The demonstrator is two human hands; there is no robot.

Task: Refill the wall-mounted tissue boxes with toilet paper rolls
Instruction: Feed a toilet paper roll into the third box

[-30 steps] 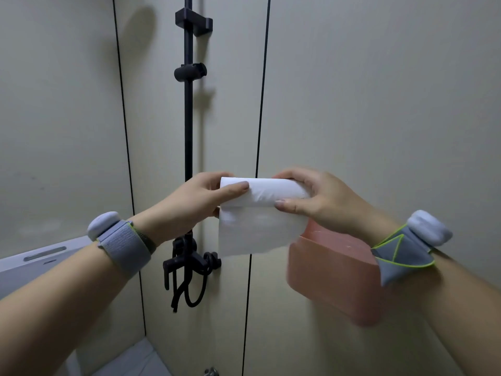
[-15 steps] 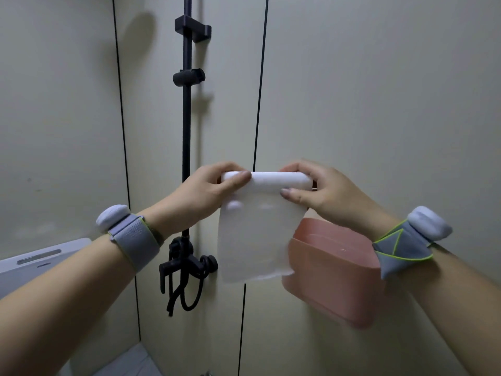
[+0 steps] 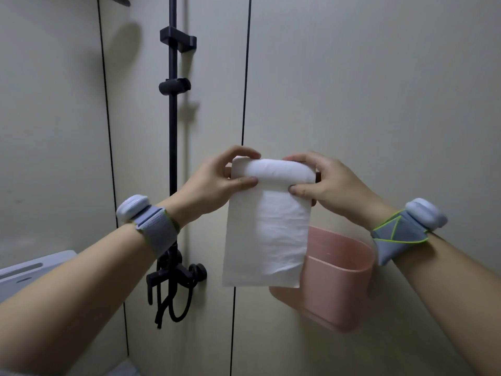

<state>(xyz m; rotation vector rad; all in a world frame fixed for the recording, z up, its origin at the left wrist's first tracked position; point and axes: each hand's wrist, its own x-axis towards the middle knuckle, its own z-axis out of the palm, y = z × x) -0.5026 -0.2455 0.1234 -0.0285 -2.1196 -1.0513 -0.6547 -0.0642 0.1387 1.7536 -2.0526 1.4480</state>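
Observation:
I hold a white toilet paper roll [image 3: 273, 173] level in front of the wall, at chest height. My left hand [image 3: 214, 185] pinches its left end between thumb and fingers. My right hand [image 3: 322, 183] grips its right end the same way. A long sheet of paper [image 3: 267, 240] hangs down from the roll. The pink wall-mounted tissue box [image 3: 339, 280] sits just below and to the right, open at the top; the hanging sheet covers its left part.
A black shower rail [image 3: 172, 126] with brackets runs up the wall to the left, with a black tap and hose [image 3: 173, 283] at its foot. A grey-white fixture [image 3: 32, 267] juts in at the lower left. Both wrists wear grey bands.
The sheet has unrolled further and hangs much longer. Both hands have stayed on the roll's ends, and the roll has thinned as the paper came off.

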